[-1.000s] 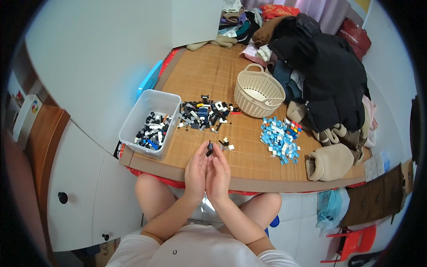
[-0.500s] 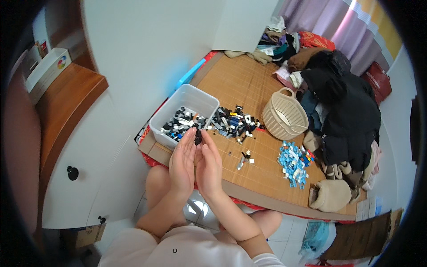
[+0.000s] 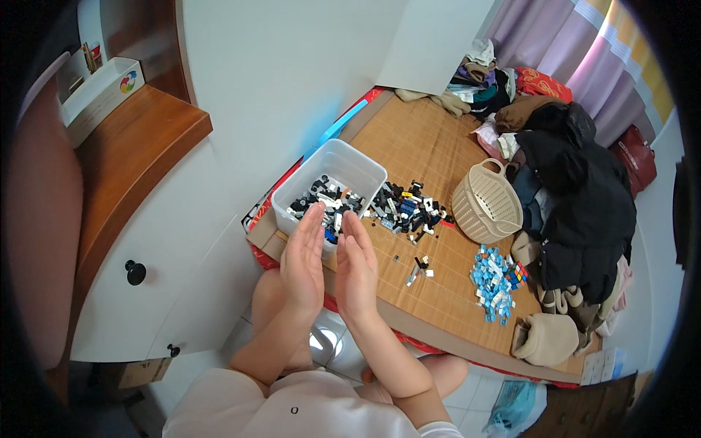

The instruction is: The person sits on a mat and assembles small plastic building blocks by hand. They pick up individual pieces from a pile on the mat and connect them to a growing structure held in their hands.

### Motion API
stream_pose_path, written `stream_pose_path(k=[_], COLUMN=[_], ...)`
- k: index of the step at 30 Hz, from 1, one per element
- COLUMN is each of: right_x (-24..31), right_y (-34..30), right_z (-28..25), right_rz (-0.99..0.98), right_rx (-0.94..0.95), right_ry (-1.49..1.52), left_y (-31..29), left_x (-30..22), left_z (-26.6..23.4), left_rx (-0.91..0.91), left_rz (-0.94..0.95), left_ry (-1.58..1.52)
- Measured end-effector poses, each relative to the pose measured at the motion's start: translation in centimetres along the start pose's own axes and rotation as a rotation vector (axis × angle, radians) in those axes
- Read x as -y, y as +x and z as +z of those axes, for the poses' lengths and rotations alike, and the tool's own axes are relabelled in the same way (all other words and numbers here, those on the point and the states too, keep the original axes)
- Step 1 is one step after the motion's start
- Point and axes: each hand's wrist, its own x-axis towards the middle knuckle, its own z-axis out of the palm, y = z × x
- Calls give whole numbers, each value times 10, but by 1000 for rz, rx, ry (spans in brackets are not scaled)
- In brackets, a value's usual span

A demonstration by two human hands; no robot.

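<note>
My left hand [image 3: 302, 261] and my right hand [image 3: 356, 269] are raised in front of me at the near side of the clear plastic bin [image 3: 367, 174]. Their palms face each other with a gap between them, fingers stretched out, and neither holds anything that I can see. Inside the bin, just beyond my fingertips, lie black, white and grey building bricks [image 3: 321, 191]. My hands hide part of the bin's near wall. Right of it, a loose pile of mostly black and white bricks [image 3: 409, 208] is spread on the mat.
On the bamboo mat [image 3: 409, 146] stand a beige basket [image 3: 485, 201] and a light-blue brick pile [image 3: 493, 281] with a puzzle cube [image 3: 517, 274] beside it. A few bricks [image 3: 418, 270] lie nearer. Dark clothes [image 3: 584, 212] heap at the right. A white cabinet [image 3: 190, 241] stands left.
My hands have parted from a cupped position. The black bricks between my fingertips no longer show there. The whole view has shifted, with the bed's things now further right.
</note>
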Motion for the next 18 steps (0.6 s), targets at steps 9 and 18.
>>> stream_pose_path(k=[9, 18], right_x=[14, -2], right_y=[-13, -37], right_z=[-48, -155], right_rz=[-87, -85], right_rx=[-142, -478], right_ry=[-46, -81], left_y=[-25, -27], left_x=[32, 122], left_z=[22, 22], left_rx=[225, 368], left_rz=[-158, -449], left_ry=[72, 266])
